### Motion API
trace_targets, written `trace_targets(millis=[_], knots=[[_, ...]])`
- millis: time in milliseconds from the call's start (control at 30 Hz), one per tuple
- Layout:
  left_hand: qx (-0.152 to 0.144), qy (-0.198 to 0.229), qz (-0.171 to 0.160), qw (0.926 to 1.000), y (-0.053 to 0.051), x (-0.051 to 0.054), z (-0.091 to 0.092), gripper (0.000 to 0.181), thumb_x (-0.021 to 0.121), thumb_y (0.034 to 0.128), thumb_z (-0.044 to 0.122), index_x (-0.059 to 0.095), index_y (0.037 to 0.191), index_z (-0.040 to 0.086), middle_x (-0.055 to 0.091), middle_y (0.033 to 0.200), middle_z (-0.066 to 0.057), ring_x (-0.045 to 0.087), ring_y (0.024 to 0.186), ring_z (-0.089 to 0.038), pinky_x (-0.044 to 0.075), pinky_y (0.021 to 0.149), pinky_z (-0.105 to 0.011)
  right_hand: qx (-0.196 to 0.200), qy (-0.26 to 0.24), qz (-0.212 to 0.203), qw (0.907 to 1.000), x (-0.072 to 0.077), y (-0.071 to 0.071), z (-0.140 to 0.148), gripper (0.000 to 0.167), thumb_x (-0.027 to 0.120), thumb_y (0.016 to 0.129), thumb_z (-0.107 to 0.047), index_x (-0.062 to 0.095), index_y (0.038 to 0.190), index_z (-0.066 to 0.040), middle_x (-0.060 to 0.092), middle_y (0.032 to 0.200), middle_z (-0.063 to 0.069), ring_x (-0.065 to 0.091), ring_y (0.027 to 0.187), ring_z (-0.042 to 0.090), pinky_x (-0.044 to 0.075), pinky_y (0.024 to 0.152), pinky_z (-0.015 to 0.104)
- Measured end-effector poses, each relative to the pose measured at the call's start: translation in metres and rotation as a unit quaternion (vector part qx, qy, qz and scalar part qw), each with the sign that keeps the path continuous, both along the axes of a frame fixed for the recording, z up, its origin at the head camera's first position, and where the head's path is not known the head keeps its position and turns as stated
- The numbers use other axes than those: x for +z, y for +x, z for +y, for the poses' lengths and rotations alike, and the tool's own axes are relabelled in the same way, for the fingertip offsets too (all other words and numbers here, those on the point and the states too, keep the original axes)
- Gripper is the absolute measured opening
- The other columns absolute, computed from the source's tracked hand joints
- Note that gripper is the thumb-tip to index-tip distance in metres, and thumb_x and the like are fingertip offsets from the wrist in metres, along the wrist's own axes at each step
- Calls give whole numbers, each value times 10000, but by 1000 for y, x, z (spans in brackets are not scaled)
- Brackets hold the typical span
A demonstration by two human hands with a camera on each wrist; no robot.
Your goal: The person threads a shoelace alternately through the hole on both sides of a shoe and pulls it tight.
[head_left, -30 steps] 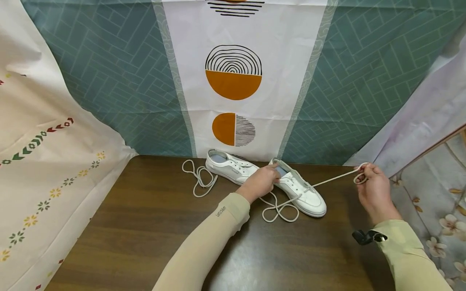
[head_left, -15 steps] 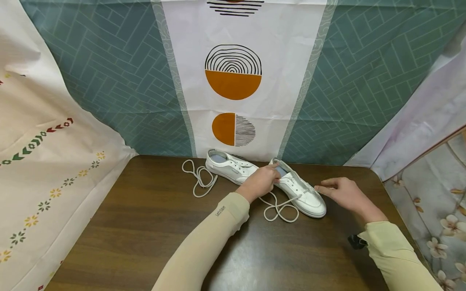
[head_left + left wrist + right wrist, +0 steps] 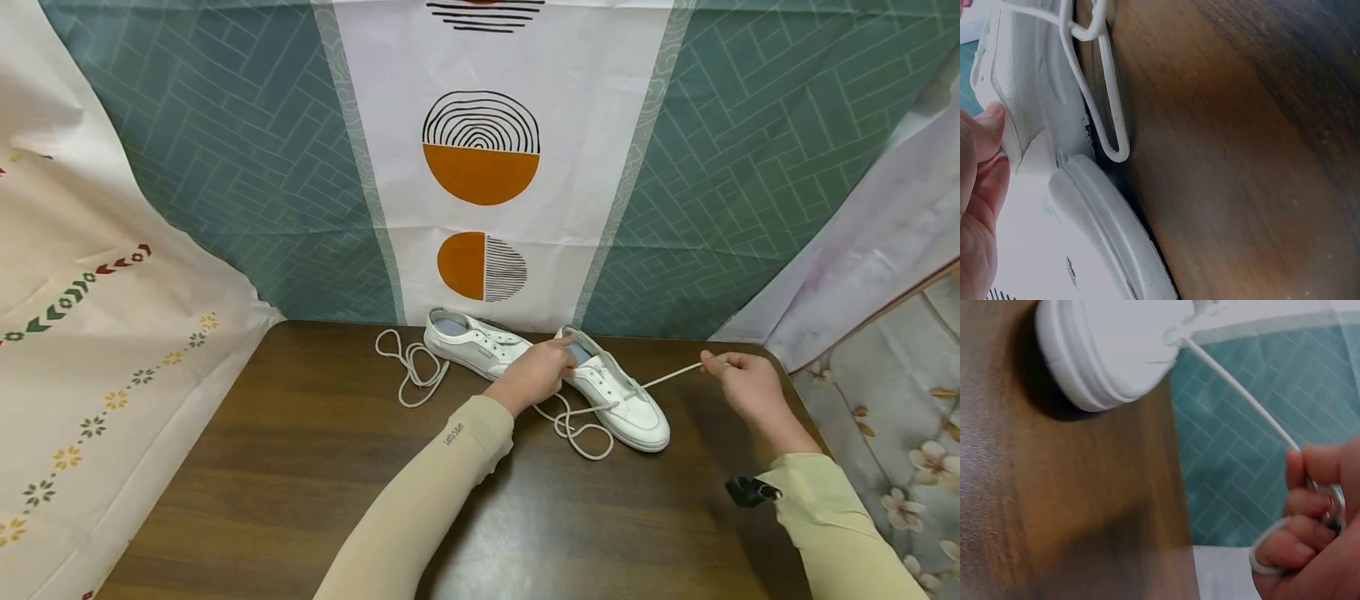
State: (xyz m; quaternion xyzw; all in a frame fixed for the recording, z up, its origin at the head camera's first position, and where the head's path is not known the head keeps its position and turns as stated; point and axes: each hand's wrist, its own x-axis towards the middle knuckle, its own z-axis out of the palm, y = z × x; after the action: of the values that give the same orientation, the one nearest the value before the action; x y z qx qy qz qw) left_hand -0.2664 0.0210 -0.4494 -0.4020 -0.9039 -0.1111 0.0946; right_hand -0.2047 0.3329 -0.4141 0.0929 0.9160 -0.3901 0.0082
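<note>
Two white sneakers lie on the brown table against its back edge. My left hand [image 3: 534,377] pinches the collar edge of the right sneaker [image 3: 643,421], its thumb and fingers meeting on the rim in the left wrist view. Out to the right, my right hand [image 3: 752,388] holds a white shoelace [image 3: 1241,390] between thumb and fingers, with a slack loop around its lower fingers in the right wrist view. That lace runs straight to the eyelets near the toe. Its other end lies in loose loops [image 3: 592,442] beside the sneaker's near side.
The left sneaker [image 3: 480,346] stands partly behind my left hand, its own loose lace [image 3: 416,367] coiled to its left. A patterned cloth [image 3: 480,167] hangs behind the table [image 3: 300,483]. Floral fabric [image 3: 892,433] borders the right side.
My right hand came in close to the toe, then drew the lace out to the right again, less far than at first. The near loops have shifted slightly and shrunk. My left hand stays put.
</note>
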Motion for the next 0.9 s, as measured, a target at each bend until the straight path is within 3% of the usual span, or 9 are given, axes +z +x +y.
trace_targets(millis=[100,233,333,467,633,667,733,833,900], knots=[[-10,8,-56,10000,0,0,-1,125,627,850,60,704,802,147,718,967,53,456,1307,-153,411,1006,-206,-920,-460,189,9945,5,0,9,631,388,899,-619,631,1025,-50,528,1182,84,430,1015,242,360,743,346],[-63,39,-110,9999,0,0,-1,144,621,833,24,696,775,133,715,899,49,457,1306,-157,423,993,-207,-2106,-997,673,9702,10,-1,16,456,480,896,-545,668,930,-131,508,929,-140,406,869,81,326,701,255],[-77,48,-146,9999,-1,-1,-1,154,610,832,14,692,765,126,710,871,45,453,1309,-158,436,979,-211,-2206,-944,774,9677,12,-1,19,445,491,898,-528,673,957,-126,505,881,-204,406,846,24,324,696,226],[-51,55,-173,9998,-1,-2,-1,157,603,842,23,688,762,128,710,875,43,452,1309,-152,445,967,-211,-2188,-1008,803,9672,14,-1,21,412,493,907,-508,671,924,-136,511,880,-188,406,840,29,329,687,223],[-80,90,-155,9998,-3,-3,0,156,603,833,11,681,749,118,700,841,40,453,1309,-158,429,985,-207,-2824,-1989,1549,9256,19,0,26,289,559,906,-414,662,762,-186,509,806,-156,406,792,18,309,690,195],[-85,98,-162,9998,-3,-3,1,158,601,833,8,681,749,115,699,837,39,452,1310,-160,426,990,-208,-2787,-2007,1553,9262,19,0,27,291,558,907,-416,669,775,-181,512,810,-168,403,794,16,303,692,197],[-72,97,-171,9998,-2,-3,1,156,600,841,16,686,760,119,702,850,40,453,1310,-159,419,998,-209,-2405,-1755,1310,9456,18,1,29,327,526,915,-447,673,856,-161,507,818,-187,399,801,20,310,690,203],[-38,83,-192,9998,-2,-2,0,153,599,854,33,696,780,126,708,867,43,455,1308,-158,413,1009,-215,-1378,-1283,686,9797,14,3,32,401,466,921,-510,643,988,-156,509,813,-206,418,776,32,362,647,221],[-25,61,-199,9998,-1,-1,0,154,595,859,41,700,785,127,708,862,43,455,1307,-157,408,1015,-217,-704,-1212,431,9892,12,3,33,396,441,939,-493,609,1022,-144,507,779,-192,437,716,39,385,593,237]])
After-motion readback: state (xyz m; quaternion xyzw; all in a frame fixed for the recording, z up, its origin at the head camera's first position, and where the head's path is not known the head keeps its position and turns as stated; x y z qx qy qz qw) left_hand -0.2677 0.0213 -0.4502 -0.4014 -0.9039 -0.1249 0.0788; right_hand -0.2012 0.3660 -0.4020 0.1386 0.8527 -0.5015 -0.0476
